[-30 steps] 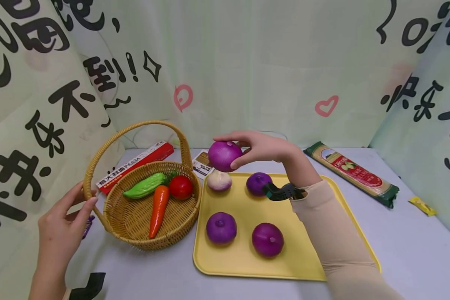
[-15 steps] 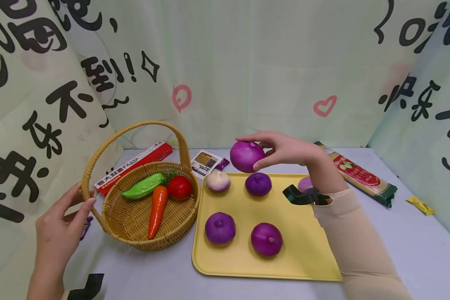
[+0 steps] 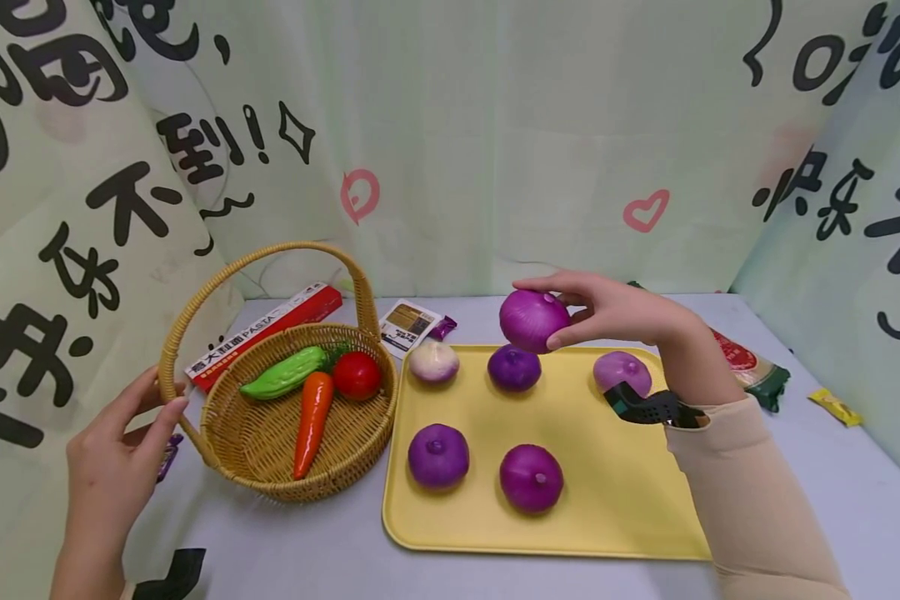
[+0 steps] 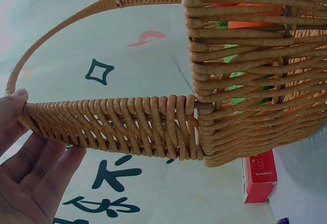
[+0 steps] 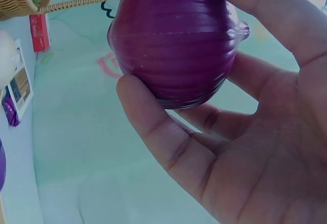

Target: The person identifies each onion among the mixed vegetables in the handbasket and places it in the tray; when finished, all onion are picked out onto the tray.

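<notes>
My right hand (image 3: 607, 312) grips a purple onion (image 3: 534, 320) between thumb and fingers, above the back of the yellow tray (image 3: 615, 500). The right wrist view shows the onion (image 5: 176, 40) close up, with a nub at each end. My left hand (image 3: 123, 454) pinches the side of the wicker basket's handle (image 3: 171, 350). In the left wrist view the thumb and fingers hold that woven handle (image 4: 112, 124). Inside the basket (image 3: 247, 433) lie a green ridged vegetable (image 3: 285, 372), a carrot (image 3: 312, 425) and a tomato (image 3: 357, 375).
On the tray sit a whitish garlic bulb (image 3: 433, 362), a dark purple onion (image 3: 513, 368), a paler one (image 3: 621, 372), and two more in front (image 3: 438, 457). A red pasta box (image 3: 270, 329), a card (image 3: 408, 327), a partly hidden pasta bag (image 3: 757, 371) and a yellow packet (image 3: 835, 407) lie around.
My right hand has carried the onion rightward, from over the garlic bulb to beyond the dark purple onion. The paler onion has come into view. My left hand keeps its hold on the basket handle.
</notes>
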Tool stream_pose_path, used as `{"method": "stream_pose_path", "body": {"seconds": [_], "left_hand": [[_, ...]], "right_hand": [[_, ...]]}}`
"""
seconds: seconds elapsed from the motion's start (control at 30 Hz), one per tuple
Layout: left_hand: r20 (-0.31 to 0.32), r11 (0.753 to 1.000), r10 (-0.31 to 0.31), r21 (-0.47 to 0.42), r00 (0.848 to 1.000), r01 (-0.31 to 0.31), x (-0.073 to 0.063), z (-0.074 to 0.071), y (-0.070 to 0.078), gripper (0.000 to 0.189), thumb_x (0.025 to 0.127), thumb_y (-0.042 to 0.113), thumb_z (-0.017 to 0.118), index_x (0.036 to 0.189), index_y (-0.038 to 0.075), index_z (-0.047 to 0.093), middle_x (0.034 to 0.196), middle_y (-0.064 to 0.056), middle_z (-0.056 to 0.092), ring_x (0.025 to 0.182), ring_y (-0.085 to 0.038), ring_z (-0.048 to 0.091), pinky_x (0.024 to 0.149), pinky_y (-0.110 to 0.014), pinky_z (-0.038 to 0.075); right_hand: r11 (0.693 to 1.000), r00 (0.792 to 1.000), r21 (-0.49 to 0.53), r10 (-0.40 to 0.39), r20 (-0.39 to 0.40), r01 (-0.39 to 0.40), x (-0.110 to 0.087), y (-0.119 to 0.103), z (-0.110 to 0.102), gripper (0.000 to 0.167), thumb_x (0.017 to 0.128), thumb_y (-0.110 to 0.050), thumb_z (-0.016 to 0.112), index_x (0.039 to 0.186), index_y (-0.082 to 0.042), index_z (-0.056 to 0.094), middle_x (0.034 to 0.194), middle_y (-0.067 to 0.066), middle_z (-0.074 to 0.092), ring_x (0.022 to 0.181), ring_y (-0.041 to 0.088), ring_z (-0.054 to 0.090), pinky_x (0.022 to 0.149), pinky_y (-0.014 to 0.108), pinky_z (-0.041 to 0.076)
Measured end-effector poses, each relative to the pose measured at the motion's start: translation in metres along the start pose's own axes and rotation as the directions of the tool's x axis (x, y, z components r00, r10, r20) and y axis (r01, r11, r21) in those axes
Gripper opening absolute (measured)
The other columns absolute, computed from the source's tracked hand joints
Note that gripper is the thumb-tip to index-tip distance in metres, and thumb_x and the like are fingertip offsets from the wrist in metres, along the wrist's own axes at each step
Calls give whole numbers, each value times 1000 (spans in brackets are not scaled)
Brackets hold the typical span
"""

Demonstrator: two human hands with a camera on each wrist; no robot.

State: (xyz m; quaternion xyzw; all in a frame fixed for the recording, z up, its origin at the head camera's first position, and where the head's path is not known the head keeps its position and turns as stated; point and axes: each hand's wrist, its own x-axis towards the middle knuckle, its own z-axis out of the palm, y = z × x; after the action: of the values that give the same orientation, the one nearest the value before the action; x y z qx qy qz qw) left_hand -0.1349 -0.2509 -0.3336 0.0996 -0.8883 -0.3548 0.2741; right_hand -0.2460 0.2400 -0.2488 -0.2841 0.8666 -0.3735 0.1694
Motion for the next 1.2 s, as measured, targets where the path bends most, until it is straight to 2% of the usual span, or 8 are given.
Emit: {"method": "stream_pose_path", "body": {"seconds": [0.27,0.5,0.6,0.73,0.83,0.9,1.03,1.2], "left_hand": [[3,1000,-5,-1,1000,5,0,1,-1,46,90,28,62,135,27,52,115,-14,67,88,24,39,67,8,35],[-2,1000,-22,7,1000,22,0,1,-2,46,90,28,62,135,27,53,115,-12,67,87,24,39,67,8,35],[-5,1000,-21,4,1000,21,0,0,-2,46,90,26,63,134,25,53,115,-13,67,87,25,39,67,8,35],[-4,1000,-26,8,1000,27,1,0,-2,46,90,25,63,134,27,53,115,-12,67,88,24,39,67,8,35],[4,999,-38,15,999,38,1,1,-3,46,90,28,62,135,31,52,116,-9,67,89,23,40,67,7,36],[9,999,-43,18,999,43,2,1,-3,46,90,29,62,135,33,51,116,-8,67,89,22,41,67,7,36],[9,999,-41,18,999,41,2,1,-3,46,90,28,62,135,31,52,116,-9,67,89,23,40,67,7,36],[15,999,-42,18,999,41,2,1,-2,46,91,28,62,135,30,51,116,-10,67,89,23,40,67,7,36]], "right_hand": [[999,998,-31,30,-51,-32,-28,15,-3,66,85,-24,70,144,-27,38,136,0,49,109,9,56,86,24,53],[999,997,-47,18,-80,-22,-53,33,-2,68,85,-20,70,145,-20,37,125,6,55,102,7,60,82,25,55],[997,994,-52,57,-96,-62,-64,42,1,69,85,-20,70,145,-22,37,122,6,57,100,7,61,80,25,54],[994,990,-29,102,-102,-105,-78,55,6,68,85,-20,70,144,-24,38,126,8,55,101,5,61,80,25,54],[993,988,-3,114,-106,-115,-88,64,10,66,85,-18,70,143,-19,39,132,9,47,102,1,58,79,25,55],[994,988,11,108,-106,-108,-94,69,13,65,85,-16,70,142,-16,40,133,10,44,103,1,57,78,26,56],[992,987,13,128,-96,-127,-102,83,21,64,84,-17,70,141,-18,42,135,13,43,103,0,55,77,26,56],[974,975,47,222,-22,-221,-111,98,30,65,85,-20,69,143,-20,39,140,19,39,108,5,53,79,25,56]]}}
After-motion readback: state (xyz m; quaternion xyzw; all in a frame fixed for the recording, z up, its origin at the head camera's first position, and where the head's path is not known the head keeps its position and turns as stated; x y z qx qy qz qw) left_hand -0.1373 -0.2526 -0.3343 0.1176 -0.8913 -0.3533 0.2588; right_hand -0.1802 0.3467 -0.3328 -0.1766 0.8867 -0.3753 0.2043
